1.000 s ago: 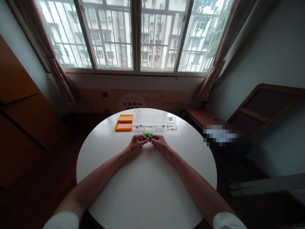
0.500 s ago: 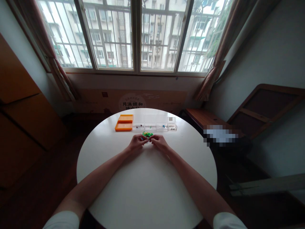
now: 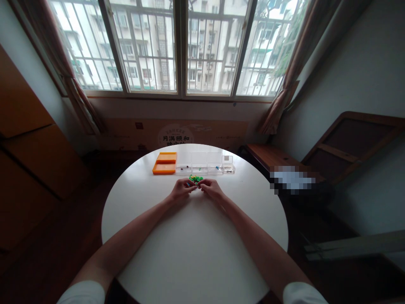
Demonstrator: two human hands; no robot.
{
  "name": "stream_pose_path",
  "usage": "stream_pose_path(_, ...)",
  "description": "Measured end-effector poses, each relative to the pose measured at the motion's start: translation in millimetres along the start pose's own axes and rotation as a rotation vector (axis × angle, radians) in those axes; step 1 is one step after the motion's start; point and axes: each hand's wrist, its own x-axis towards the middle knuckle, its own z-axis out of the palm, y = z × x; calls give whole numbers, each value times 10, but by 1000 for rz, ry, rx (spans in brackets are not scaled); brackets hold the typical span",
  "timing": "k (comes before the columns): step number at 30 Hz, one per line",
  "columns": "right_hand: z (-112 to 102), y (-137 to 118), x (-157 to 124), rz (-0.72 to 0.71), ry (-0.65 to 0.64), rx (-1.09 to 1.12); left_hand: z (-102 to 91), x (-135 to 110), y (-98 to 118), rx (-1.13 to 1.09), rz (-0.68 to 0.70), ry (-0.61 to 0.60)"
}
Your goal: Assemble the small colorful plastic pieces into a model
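Observation:
My left hand [image 3: 182, 188] and my right hand [image 3: 211, 188] meet close together over the white round table [image 3: 193, 245]. The fingers of both are pinched, their tips almost touching. What sits between the fingertips is too small to name; a bit of blue shows beside the left fingers. Just beyond the hands lies a heap of small green and yellow pieces [image 3: 195, 178], partly hidden by the fingers.
Behind the heap stand an open orange box [image 3: 164, 168] and a row of clear plastic boxes [image 3: 199, 158] holding a few tiny dark, green and blue pieces. A smaller clear box [image 3: 228, 169] ends the row. A wooden bench [image 3: 268, 156] is right of the table.

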Motion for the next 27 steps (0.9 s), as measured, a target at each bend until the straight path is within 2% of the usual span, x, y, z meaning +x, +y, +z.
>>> stream_pose_path(27,-13,19,-8,-3,-23,0,-4,4,-11,-3,16,-15)
